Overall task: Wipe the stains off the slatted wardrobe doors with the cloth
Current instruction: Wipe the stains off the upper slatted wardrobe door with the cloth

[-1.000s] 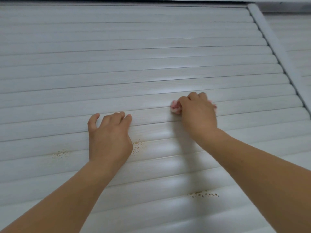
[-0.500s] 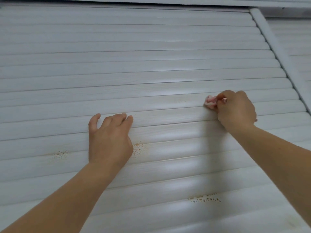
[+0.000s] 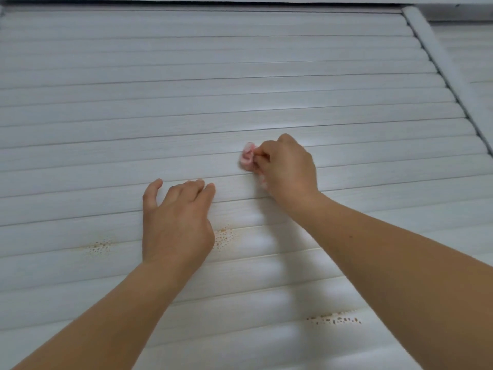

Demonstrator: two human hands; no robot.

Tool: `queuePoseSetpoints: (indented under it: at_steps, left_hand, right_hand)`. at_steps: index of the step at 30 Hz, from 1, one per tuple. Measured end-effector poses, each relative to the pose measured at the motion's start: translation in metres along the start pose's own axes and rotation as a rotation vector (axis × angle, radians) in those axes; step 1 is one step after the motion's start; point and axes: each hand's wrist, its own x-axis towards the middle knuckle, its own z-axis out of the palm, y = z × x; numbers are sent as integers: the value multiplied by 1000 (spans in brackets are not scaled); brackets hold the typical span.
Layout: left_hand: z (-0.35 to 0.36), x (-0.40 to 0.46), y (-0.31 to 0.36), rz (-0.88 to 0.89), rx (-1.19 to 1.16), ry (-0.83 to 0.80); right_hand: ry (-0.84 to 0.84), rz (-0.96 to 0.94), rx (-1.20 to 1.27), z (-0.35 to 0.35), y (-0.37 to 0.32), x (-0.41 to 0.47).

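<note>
On the slatted door (image 3: 240, 102), right hand (image 3: 286, 169) gripping cloth (image 3: 247, 155), clear slats leftward.

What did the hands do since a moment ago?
The right hand, shut on the pink cloth, slid right along the slats, then back left. The left hand stayed flat on the door. The three brown stains below are unchanged.

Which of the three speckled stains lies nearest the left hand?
The middle stain, right beside the left hand at its thumb side. The far-left stain sits apart from it, and the lower-right stain lies several slats below.
</note>
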Motion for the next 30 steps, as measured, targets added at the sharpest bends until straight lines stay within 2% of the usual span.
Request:
queuePoseSetpoints:
  at_steps: [6,8,12,15,18,24,27,30]
  left_hand:
    - [-2,1,-2,23,3,-3]
    - [-1,2,-3,29,0,-7]
    - [-2,0,-6,35,-17,-31]
    - [-4,-4,-17,78,-29,-57]
    - [-10,-8,-29,44,-29,-84]
    - [-24,-14,-44,-25,-50,-94]
    - [-31,-20,-52,-15,-50,-95]
    - [-38,-24,-58,-4,-41,-103]
  right_hand:
    - [146,239,-173,-22,50,22]
    - [167,257,-208,-20,47,19]
    - [115,47,-133,2,12,3]
    - [196,-172,-45,21,-18,-6]
    - [59,-270,14,35,-40,-18]
    - [-22,-455,99,41,-41,-57]
    - [-64,-475,73,27,-31,-62]
    - [-77,-254,39,23,-27,-37]
